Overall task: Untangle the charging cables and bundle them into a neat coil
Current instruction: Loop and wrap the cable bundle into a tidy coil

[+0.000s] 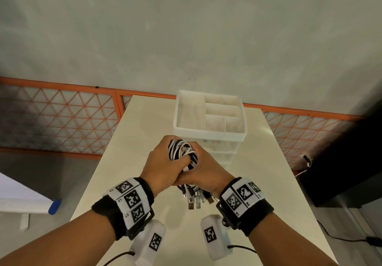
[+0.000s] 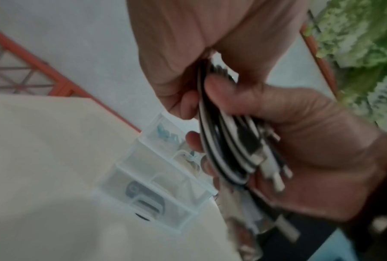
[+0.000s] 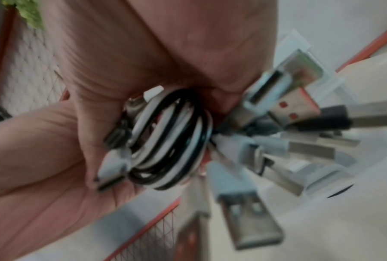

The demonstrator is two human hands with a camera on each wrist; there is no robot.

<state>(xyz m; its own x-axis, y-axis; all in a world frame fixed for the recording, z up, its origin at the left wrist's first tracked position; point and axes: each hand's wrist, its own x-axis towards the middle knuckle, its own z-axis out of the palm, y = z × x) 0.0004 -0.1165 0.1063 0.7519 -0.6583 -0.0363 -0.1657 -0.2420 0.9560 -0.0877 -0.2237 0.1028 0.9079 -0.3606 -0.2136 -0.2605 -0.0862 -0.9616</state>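
Both hands (image 1: 182,168) around cable coil (image 1: 182,152), near compartmented organizer (image 1: 210,134).

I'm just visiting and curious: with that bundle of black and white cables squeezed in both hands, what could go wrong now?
1. The plug ends dangle loose below the hands and could snag or re-tangle.
2. If the left hand or right hand eases, the coil may spring open.

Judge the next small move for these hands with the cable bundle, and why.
Probably tuck the loose USB plugs into the coil. Both the left hand and right hand already grip the black and white cables looped together above the table, while plug ends dangle free below.
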